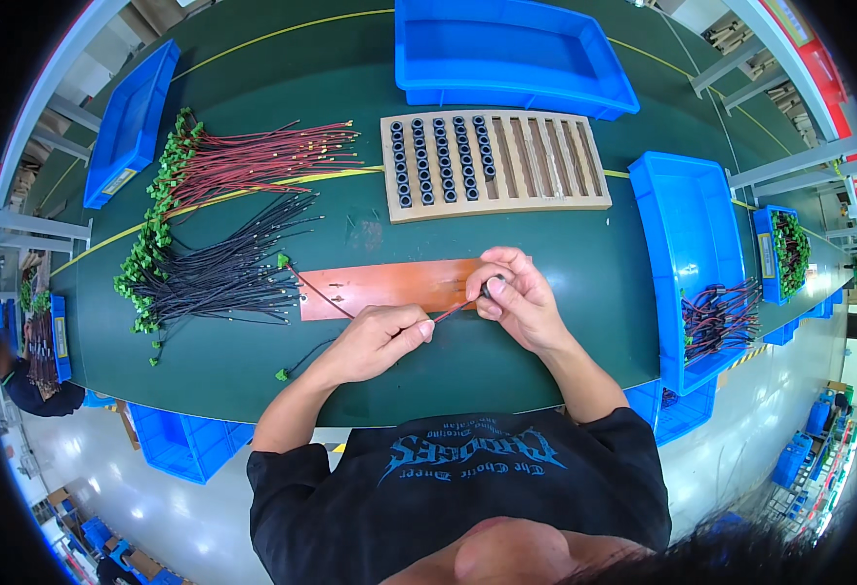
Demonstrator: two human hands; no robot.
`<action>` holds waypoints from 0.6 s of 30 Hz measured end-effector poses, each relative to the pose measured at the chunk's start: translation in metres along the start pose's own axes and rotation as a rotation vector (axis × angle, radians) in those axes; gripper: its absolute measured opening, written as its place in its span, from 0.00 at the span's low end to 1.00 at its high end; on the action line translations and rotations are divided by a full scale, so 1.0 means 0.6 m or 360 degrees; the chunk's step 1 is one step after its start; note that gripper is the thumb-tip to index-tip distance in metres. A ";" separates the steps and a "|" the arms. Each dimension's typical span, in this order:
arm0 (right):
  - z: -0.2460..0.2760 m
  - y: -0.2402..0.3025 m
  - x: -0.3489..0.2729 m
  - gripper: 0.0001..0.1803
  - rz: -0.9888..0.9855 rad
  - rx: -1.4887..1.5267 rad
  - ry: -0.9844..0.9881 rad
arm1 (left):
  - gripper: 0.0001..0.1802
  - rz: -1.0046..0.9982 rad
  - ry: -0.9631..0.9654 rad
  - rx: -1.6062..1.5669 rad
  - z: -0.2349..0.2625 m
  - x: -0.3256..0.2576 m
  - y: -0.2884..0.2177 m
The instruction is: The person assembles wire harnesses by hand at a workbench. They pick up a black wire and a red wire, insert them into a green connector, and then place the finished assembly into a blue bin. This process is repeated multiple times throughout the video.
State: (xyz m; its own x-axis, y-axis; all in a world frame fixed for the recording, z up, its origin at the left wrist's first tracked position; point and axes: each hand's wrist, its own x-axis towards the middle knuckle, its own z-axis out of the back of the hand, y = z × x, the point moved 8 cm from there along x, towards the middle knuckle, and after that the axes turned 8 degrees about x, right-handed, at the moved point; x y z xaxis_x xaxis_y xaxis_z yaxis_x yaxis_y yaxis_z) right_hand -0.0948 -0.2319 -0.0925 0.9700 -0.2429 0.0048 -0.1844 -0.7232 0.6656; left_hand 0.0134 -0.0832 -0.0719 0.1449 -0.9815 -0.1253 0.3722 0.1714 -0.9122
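Observation:
Over the orange-brown strip [379,283], my left hand [375,343] is closed in a pinch on a red and a black wire [448,312]. Their other ends trail to the left, each with a green connector [283,261]. My right hand [521,300] is closed too, with a small dark round part [494,283] between thumb and fingers. The wires run from my left fingers up to that part; whether they pass through it is hidden by the fingers. Behind the strip, a wooden rack [499,207] holds rows of black ring-ended parts [445,161] in its left grooves.
Bundles of red wires [262,161] and black wires [233,249] with green connectors lie at left. Blue trays stand at the back [516,58], far left [131,127] and right [687,224]; the right one holds wired black parts [719,317].

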 end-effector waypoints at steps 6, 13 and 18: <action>-0.050 -0.047 -0.002 0.25 -0.0089 0.0093 0.0084 | 0.15 -0.0133 -0.0213 0.0031 -0.015 0.012 -0.001; -0.011 -0.005 -0.011 0.21 0.0344 -0.0021 -0.0044 | 0.11 -0.0158 -0.0314 0.0379 0.037 -0.001 -0.048; 0.000 0.032 -0.009 0.21 0.0404 0.0027 -0.0065 | 0.11 -0.0017 -0.0374 0.0477 0.078 -0.028 -0.048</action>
State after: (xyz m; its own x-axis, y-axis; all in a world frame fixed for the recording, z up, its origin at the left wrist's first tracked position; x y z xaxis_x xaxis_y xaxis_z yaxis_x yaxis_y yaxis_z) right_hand -0.1037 -0.2445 -0.0798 0.8853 -0.4436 0.1395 -0.4239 -0.6465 0.6343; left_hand 0.0431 -0.0676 -0.0253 0.3331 -0.9428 0.0081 0.6213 0.2130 -0.7541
